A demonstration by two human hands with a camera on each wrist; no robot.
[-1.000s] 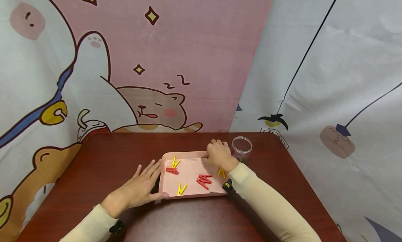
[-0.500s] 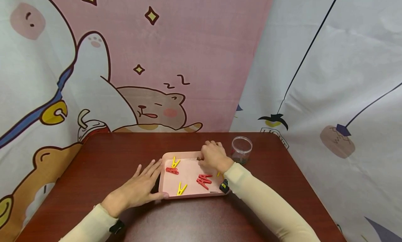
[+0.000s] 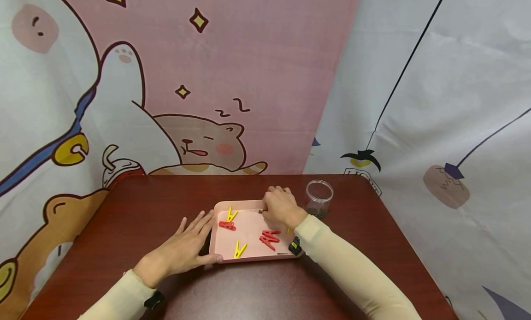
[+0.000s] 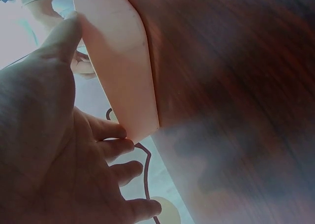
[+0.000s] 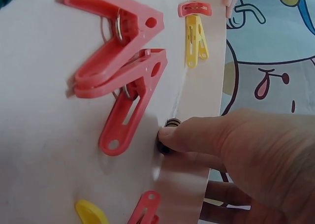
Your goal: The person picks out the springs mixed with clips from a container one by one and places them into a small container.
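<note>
My left hand (image 3: 182, 248) lies with fingers spread at the left end of a shallow pink tray (image 3: 249, 259), thumb on the near corner and fingertips at the far-left side. Over the tray's back edge, my right hand (image 3: 282, 207) pinches a small dark ribbed piece (image 5: 170, 135) with pale rings; its thumb presses on it and covers part of it. Two red clothespins (image 5: 123, 71) lie side by side mid-tray. At the left are another red clothespin (image 3: 227, 226) and a yellow clothespin (image 3: 231, 214). One more yellow clothespin (image 3: 239, 250) leans at the near side.
A clear open jar (image 3: 319, 198), with something dark at its bottom, stands right of the tray. One yellow clothespin (image 3: 288, 229) is mostly hidden under the right wrist. A thin dark strip (image 3: 282, 253) lies by the near rim. The brown table (image 3: 265, 292) meets a printed cloth behind.
The right hand has slid left along the tray's back side, away from the jar. The small dark piece has come into sight at its thumb. My left hand has stayed put.
</note>
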